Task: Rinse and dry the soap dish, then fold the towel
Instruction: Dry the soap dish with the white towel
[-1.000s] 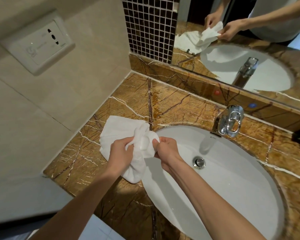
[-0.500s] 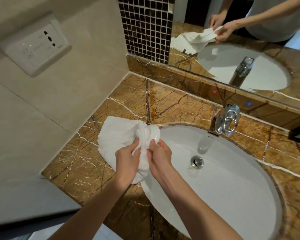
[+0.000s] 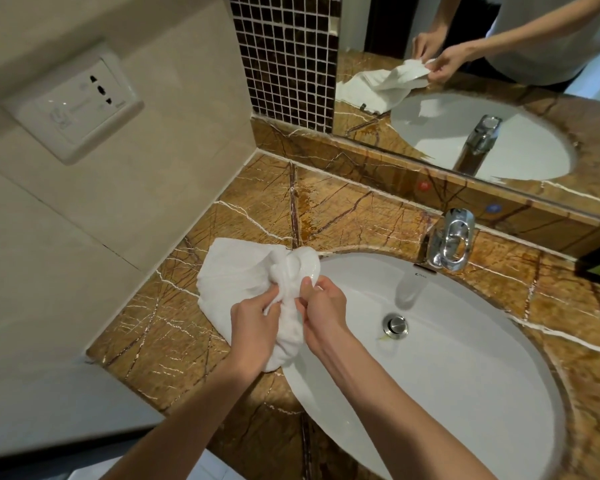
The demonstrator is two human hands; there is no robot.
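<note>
I have the soap dish (image 3: 303, 268) wrapped in the towel (image 3: 236, 271) over the surface (image 3: 174, 327) beside the sink (image 3: 465, 375). Left hand (image 3: 253, 327) grip closed on cloth, right hand (image 3: 323, 306) pinching the dish edge. It looks glossy, likely slippery and breakable; I'd hold through the soft towel.

We see a white sink (image 3: 465, 393) at four o'clock, chrome tap (image 3: 451, 243) at two, mirror (image 3: 520, 140) at one, wall socket (image 3: 80, 105) at ten, brown marble counter (image 3: 160, 327).
</note>
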